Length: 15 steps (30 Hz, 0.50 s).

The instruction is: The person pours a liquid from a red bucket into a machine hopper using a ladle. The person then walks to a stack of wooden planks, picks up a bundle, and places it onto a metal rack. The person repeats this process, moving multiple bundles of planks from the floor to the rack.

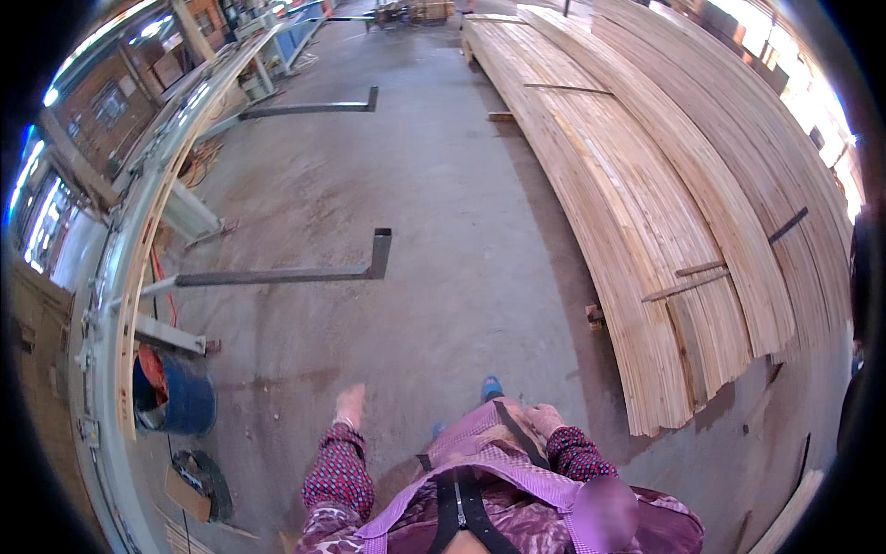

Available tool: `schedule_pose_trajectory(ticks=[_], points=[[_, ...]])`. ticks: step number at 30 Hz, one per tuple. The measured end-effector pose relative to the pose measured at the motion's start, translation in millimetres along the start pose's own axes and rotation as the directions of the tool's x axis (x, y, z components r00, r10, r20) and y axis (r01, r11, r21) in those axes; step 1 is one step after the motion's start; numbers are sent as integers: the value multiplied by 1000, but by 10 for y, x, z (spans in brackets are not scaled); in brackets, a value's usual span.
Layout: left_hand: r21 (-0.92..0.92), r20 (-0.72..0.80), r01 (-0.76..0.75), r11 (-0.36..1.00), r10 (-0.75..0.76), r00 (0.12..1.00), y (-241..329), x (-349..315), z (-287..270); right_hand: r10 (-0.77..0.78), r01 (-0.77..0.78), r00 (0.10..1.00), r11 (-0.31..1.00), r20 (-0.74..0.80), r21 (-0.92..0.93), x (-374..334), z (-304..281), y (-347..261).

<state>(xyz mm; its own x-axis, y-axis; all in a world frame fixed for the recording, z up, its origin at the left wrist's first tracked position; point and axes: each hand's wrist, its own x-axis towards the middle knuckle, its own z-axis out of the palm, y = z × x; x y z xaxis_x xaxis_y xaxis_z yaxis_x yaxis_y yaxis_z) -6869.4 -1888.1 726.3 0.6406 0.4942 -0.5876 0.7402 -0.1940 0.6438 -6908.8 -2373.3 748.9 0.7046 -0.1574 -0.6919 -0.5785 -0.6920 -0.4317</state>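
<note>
My left hand (350,405) hangs over the concrete floor, away from my body. Its fingers point forward, loosely apart, and nothing shows in them. Close to the front of my purple checked apron (480,443) is my right hand (545,421). Its back faces up and the fingers bend out of sight beneath, so what they do is hidden. Neither hand touches the lumber. Nearest to the right hand is the stack of long pale boards (637,231). A blue shoe (492,384) shows below the apron.
At left runs a long machine rail with a wooden strip (148,249) along it. Two dark metal support arms (277,275) jut from it over the floor. A blue barrel (189,397) stands beneath. Thin sticks (685,284) lie across the board stack. Another stack (738,120) lies beyond.
</note>
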Motion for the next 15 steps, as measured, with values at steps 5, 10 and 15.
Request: schedule_pose_trajectory(ticks=[5,10,15], points=[[80,-4,-300,951,301,954,1325,1138,131,-31,38,999,986,40,-161,501,-42,406],[576,-130,-562,594,745,654,2379,1783,-84,102,-103,992,995,77,17,811,-573,-174],[-565,-51,-64,822,43,998,3870,1503,690,153,-134,985,971,-81,200,1816,-786,302]])
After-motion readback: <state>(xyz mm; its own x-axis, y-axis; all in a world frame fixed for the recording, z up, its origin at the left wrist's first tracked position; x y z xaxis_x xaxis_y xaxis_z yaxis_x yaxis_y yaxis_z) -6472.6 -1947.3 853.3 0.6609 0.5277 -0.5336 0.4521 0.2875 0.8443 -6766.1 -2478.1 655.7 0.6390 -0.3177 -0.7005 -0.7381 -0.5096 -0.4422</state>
